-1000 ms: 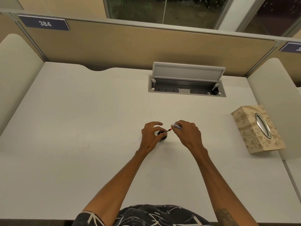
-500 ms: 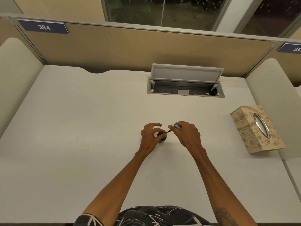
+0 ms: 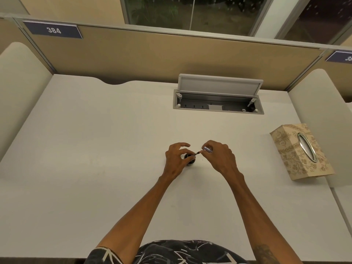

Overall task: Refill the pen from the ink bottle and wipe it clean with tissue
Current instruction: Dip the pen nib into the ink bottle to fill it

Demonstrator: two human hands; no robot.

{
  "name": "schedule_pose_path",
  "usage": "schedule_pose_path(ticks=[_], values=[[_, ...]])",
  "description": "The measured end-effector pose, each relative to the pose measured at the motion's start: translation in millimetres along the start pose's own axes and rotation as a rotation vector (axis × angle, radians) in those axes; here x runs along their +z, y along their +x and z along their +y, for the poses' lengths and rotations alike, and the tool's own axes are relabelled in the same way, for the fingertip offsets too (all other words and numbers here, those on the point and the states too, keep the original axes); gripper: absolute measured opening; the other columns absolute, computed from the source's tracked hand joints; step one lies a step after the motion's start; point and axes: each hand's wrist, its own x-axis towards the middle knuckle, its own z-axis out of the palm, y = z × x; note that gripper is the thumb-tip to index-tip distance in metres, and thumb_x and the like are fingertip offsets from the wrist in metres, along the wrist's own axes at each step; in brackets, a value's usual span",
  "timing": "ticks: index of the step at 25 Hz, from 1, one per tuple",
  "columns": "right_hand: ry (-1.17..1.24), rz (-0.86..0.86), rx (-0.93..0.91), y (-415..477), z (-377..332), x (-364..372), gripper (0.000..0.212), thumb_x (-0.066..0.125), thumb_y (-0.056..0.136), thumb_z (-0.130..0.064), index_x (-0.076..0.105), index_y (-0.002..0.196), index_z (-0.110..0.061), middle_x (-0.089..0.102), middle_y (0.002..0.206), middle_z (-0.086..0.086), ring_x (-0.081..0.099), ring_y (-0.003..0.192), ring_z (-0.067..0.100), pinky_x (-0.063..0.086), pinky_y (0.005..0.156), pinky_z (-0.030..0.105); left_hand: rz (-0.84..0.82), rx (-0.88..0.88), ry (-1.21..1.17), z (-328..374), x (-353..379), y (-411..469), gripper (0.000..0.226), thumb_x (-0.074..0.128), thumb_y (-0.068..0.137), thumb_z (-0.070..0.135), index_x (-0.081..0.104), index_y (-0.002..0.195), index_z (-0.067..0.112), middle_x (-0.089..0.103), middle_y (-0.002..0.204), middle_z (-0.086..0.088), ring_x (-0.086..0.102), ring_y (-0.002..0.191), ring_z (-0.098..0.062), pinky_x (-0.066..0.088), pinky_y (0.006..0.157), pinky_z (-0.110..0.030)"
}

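Observation:
A small dark ink bottle [image 3: 190, 162] stands on the white desk [image 3: 95, 149] near its middle. My left hand [image 3: 176, 161] grips the bottle from the left, thumb and fingers around it, hiding most of it. My right hand [image 3: 219, 156] pinches a thin pen part [image 3: 206, 149] with a silvery-lilac end; its dark tip points down-left at the bottle's mouth. Whether the tip is inside the ink I cannot tell. A patterned beige tissue box [image 3: 301, 151] lies at the right.
A cable box [image 3: 218, 103] with its grey lid raised is sunk into the desk behind the hands. Tan partition panels close the back and curved white dividers stand on both sides. My dark patterned shirt shows at the near edge.
Both hands stay at the bottle. The pen's tip has dipped slightly closer to the bottle's mouth. The camera has tilted a little.

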Motion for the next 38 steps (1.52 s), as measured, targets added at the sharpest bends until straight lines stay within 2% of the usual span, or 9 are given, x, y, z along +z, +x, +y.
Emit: schedule_pose_path(ticks=[5, 10, 15, 19, 23, 27, 32, 35, 38], values=[[-0.043, 0.027, 0.04, 0.1, -5.6, 5.1, 0.034, 0.055, 0.089, -0.045, 0.063, 0.078, -0.013, 0.07, 0.076, 0.002, 0.062, 0.073, 0.029, 0.043, 0.061, 0.033, 0.015, 0.003, -0.009, -0.7, -0.1, -1.1, 0.01, 0.077, 0.081, 0.035, 0.078, 0.089, 0.03, 0.064, 0.121, 0.018, 0.044, 0.123, -0.005, 0.031, 0.097, -0.033], [-0.057, -0.029, 0.011, 1.8, -1.6, -0.2, 0.012, 0.06, 0.085, -0.037, 0.066, 0.09, -0.028, 0.067, 0.083, -0.007, 0.062, 0.081, 0.023, 0.041, 0.065, 0.03, 0.008, 0.002, -0.005, 0.1, 0.6, 0.4, 0.009, 0.078, 0.081, 0.034, 0.078, 0.089, 0.03, 0.063, 0.122, 0.018, 0.044, 0.124, -0.006, 0.03, 0.098, -0.033], [-0.041, 0.01, 0.055, 0.7, -4.5, 1.5, 0.031, 0.056, 0.087, -0.049, 0.064, 0.081, -0.019, 0.069, 0.077, -0.004, 0.063, 0.075, 0.024, 0.044, 0.063, 0.034, 0.006, 0.001, -0.005, -0.2, 1.2, -0.7, 0.01, 0.077, 0.081, 0.036, 0.078, 0.09, 0.03, 0.063, 0.123, 0.019, 0.043, 0.124, -0.005, 0.028, 0.097, -0.031], [-0.055, -0.021, 0.022, 2.3, -0.9, -1.2, 0.013, 0.06, 0.084, -0.037, 0.066, 0.091, -0.028, 0.068, 0.086, -0.005, 0.061, 0.079, 0.022, 0.039, 0.064, 0.029, 0.007, 0.007, -0.007, 0.6, 0.8, 0.8, 0.011, 0.078, 0.08, 0.034, 0.079, 0.089, 0.028, 0.064, 0.122, 0.017, 0.044, 0.124, -0.008, 0.031, 0.099, -0.033], [-0.055, 0.002, 0.054, 1.7, -5.8, 1.5, 0.032, 0.055, 0.086, -0.046, 0.065, 0.078, -0.017, 0.071, 0.077, 0.0, 0.064, 0.073, 0.025, 0.045, 0.061, 0.034, 0.008, 0.001, -0.009, -0.1, 1.6, -0.8, 0.011, 0.078, 0.081, 0.034, 0.078, 0.09, 0.028, 0.064, 0.123, 0.017, 0.045, 0.124, -0.009, 0.031, 0.099, -0.034], [-0.046, -0.012, 0.035, 1.2, -1.3, -1.5, 0.015, 0.059, 0.085, -0.041, 0.065, 0.092, -0.029, 0.067, 0.086, -0.006, 0.061, 0.079, 0.023, 0.039, 0.064, 0.03, 0.006, 0.002, 0.0, 0.3, 1.9, 0.1, 0.011, 0.078, 0.081, 0.035, 0.078, 0.09, 0.029, 0.064, 0.123, 0.017, 0.044, 0.124, -0.009, 0.031, 0.097, -0.034], [-0.036, 0.018, 0.058, -1.2, -5.9, 0.9, 0.029, 0.056, 0.086, -0.047, 0.062, 0.077, -0.02, 0.065, 0.074, -0.003, 0.06, 0.073, 0.026, 0.038, 0.059, 0.03, 0.001, -0.002, -0.007, 0.0, 1.4, -0.8, 0.01, 0.077, 0.082, 0.035, 0.078, 0.09, 0.03, 0.063, 0.123, 0.019, 0.043, 0.125, -0.007, 0.026, 0.095, -0.028], [-0.031, 0.001, 0.029, -0.9, -3.3, -1.0, 0.015, 0.06, 0.084, -0.042, 0.064, 0.089, -0.028, 0.064, 0.083, -0.007, 0.06, 0.079, 0.023, 0.039, 0.065, 0.03, 0.001, -0.003, -0.007, 0.7, 1.3, -0.3, 0.01, 0.077, 0.082, 0.035, 0.078, 0.09, 0.029, 0.062, 0.123, 0.019, 0.042, 0.124, -0.006, 0.024, 0.095, -0.027], [-0.061, 0.015, 0.036, -1.5, -4.8, -0.2, 0.02, 0.057, 0.084, -0.038, 0.064, 0.079, -0.021, 0.066, 0.076, -0.003, 0.06, 0.075, 0.026, 0.037, 0.059, 0.03, 0.002, 0.001, -0.003, -0.2, 1.7, -0.6, 0.01, 0.077, 0.082, 0.035, 0.078, 0.09, 0.029, 0.062, 0.123, 0.019, 0.043, 0.124, -0.007, 0.026, 0.095, -0.028]])
